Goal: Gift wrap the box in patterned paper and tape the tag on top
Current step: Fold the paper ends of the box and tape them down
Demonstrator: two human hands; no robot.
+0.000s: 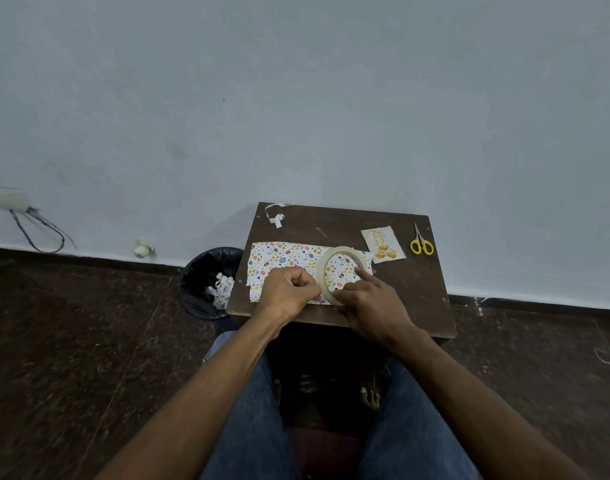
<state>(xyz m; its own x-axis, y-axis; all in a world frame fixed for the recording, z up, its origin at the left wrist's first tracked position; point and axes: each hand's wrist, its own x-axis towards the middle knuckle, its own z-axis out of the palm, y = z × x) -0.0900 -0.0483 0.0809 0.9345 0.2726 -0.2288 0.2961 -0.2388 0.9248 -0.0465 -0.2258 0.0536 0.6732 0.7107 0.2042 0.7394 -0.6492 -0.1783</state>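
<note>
A box wrapped in white patterned paper (282, 258) lies on the small dark wooden table (417, 289). Over the box's right half a large roll of clear tape (341, 252) stands tilted. My right hand (372, 303) holds the roll from the near side, index finger stretched inside the ring. My left hand (289, 291) is curled, its fingertips pinching at the roll's near left edge where the tape end would be. The gift tag (383, 244), a pale card with yellow decorations, lies flat to the right of the box.
Yellow-handled scissors (422, 243) lie at the table's far right. A paper offcut strip (277, 216) sits at the far left corner. A black-lined bin (210, 282) with paper scraps stands on the floor left of the table. The wall is just behind.
</note>
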